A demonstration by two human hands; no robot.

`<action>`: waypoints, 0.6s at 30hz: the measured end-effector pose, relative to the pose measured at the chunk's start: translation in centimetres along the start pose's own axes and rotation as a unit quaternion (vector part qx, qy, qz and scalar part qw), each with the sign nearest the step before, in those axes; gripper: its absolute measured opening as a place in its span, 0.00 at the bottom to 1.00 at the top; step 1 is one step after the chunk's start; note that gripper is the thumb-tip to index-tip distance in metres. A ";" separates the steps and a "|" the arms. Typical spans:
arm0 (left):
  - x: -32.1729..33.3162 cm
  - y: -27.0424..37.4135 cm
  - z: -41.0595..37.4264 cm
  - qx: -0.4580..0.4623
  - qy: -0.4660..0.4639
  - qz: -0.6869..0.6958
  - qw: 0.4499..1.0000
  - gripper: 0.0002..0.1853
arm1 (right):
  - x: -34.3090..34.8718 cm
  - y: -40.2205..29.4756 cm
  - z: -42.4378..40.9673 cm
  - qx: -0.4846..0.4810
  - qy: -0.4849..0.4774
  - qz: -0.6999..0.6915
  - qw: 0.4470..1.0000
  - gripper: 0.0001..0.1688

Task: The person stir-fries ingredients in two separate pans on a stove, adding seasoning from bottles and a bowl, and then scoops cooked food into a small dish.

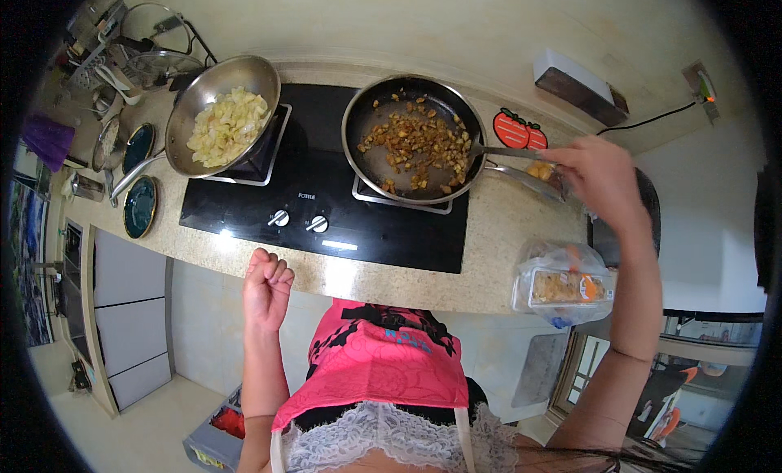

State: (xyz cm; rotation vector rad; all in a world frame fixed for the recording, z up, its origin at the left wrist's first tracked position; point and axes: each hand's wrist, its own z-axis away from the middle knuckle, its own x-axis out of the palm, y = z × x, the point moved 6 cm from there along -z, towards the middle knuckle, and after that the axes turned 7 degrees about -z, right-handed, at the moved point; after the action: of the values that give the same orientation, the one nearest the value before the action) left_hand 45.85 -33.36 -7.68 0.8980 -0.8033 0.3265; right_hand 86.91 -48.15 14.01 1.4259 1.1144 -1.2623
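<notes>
My right hand [595,177] is closed around the handle of a metal spatula [513,152], whose blade rests inside a dark frying pan [391,183]. Browned diced food [421,137] is spread over that pan's bottom. The pan sits on the right burner, its own handle pointing right under the spatula. On the left burner a steel wok [183,116] holds pale chopped cabbage-like leaves [229,125]; its handle points down left. My left hand [269,284] is curled with nothing visible in it, just in front of the counter's edge, below the knobs of the black gas hob [244,207].
Two dark green dishes [140,206] stand left of the hob, near a metal cup [87,186] and a rack of utensils. A plastic bag with a food box [565,287] lies at the right front. Tomato-shaped trivets [512,130] and a wall-side box [577,88] are behind.
</notes>
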 end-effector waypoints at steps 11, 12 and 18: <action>3.2 -1.9 -0.6 -0.013 -0.029 -0.035 0.999 0.09 | 7.0 -2.2 4.4 0.135 0.079 -0.210 0.965 0.17; 3.3 -2.0 -0.5 -0.007 -0.029 -0.026 0.999 0.09 | 7.2 -2.4 5.2 0.137 0.096 -0.226 0.960 0.17; 4.5 -4.2 -0.7 -0.024 -0.005 -0.060 0.998 0.10 | 16.0 -3.4 6.5 0.186 0.085 -0.288 0.935 0.24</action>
State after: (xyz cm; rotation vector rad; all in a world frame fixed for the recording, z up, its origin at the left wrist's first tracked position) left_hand 51.60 -35.65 -7.01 0.8993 -0.7603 0.1965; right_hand 83.57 -52.96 -2.61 1.5616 1.5433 -1.8689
